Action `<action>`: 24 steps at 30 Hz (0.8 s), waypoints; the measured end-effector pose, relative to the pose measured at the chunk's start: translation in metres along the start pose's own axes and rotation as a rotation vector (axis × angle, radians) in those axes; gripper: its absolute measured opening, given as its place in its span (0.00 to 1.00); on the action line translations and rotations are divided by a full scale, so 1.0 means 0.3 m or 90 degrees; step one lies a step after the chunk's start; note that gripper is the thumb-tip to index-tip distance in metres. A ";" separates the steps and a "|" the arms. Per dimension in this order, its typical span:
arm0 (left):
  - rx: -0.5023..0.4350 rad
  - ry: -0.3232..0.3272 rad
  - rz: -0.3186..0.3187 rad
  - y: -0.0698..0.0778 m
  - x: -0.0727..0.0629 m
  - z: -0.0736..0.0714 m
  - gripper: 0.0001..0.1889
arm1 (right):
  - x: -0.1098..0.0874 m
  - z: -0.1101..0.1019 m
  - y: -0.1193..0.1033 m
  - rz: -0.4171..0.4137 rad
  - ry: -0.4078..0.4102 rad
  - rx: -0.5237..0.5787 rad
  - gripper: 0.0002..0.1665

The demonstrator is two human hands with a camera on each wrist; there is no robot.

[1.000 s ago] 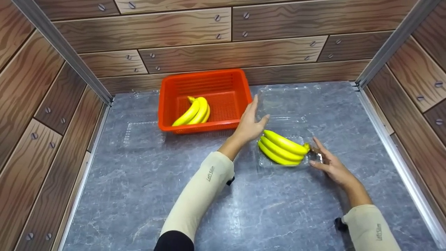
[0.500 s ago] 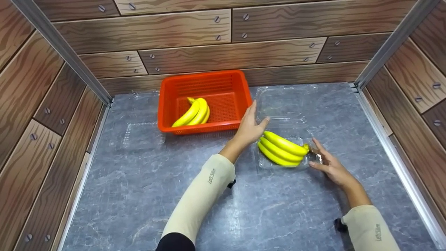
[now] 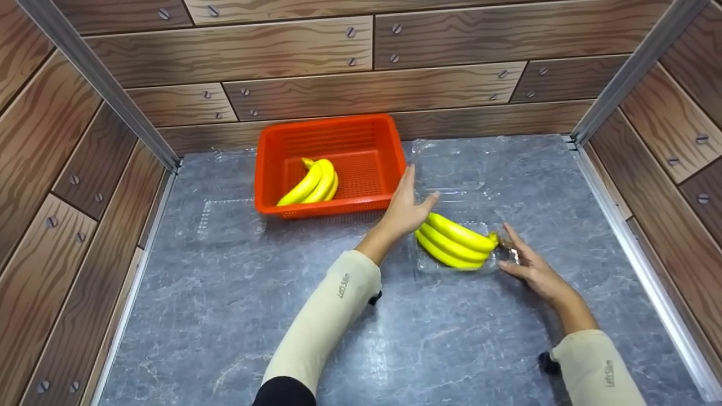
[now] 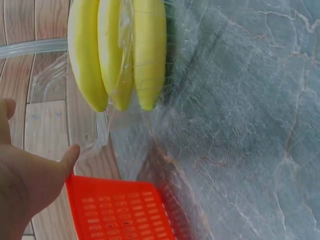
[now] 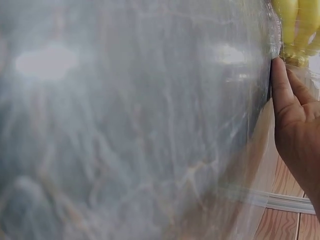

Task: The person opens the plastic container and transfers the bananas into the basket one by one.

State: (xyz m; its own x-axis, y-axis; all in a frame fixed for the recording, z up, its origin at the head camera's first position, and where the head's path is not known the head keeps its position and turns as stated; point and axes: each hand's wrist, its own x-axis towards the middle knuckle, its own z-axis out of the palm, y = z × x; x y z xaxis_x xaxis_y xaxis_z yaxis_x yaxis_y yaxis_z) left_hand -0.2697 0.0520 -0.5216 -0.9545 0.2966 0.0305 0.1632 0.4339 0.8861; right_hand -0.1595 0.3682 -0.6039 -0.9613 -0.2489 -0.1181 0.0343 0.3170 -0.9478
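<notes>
A bunch of yellow bananas (image 3: pixel 454 242) lies in a clear plastic clamshell box (image 3: pixel 428 265), its stem end pointing right. The box's transparent lid (image 3: pixel 451 163) is folded back behind it. My left hand (image 3: pixel 403 206) is between the orange basket (image 3: pixel 327 207) and the box, fingers extended and thumb spread toward the banana tips. In the left wrist view, the thumb (image 4: pixel 70 157) overlaps the basket's edge. At the box's right end is my right hand (image 3: pixel 536 270), its fairly straight fingers and thumb spread at the clear wall near the banana stem.
Another banana bunch (image 3: pixel 316 183) lies inside the basket. A second clear plastic box (image 3: pixel 231 220) stands left of the basket, partly behind it. Wood-patterned walls (image 3: pixel 299 51) with metal corner rails (image 3: pixel 665 282) enclose the grey marbled table (image 3: pixel 254 316).
My left hand has come slightly nearer to me, and the lid's faint outline has shifted a little to the left. My right hand and the bananas stay nearly where they were.
</notes>
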 end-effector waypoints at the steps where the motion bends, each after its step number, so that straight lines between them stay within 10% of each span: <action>1: 0.000 0.000 0.000 0.000 -0.001 0.001 0.47 | 0.001 0.001 -0.001 0.001 -0.003 0.002 0.56; 24: 0.034 -0.009 0.055 -0.040 -0.080 0.029 0.32 | 0.002 0.002 0.001 -0.010 0.007 0.003 0.56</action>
State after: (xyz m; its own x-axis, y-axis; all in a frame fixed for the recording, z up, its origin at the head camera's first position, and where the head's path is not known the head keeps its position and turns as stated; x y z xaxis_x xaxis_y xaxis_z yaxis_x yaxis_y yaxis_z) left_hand -0.2465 0.0472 -0.5370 -0.9325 0.3473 0.0993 0.2589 0.4508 0.8542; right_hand -0.1599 0.3678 -0.6046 -0.9645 -0.2444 -0.1002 0.0204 0.3094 -0.9507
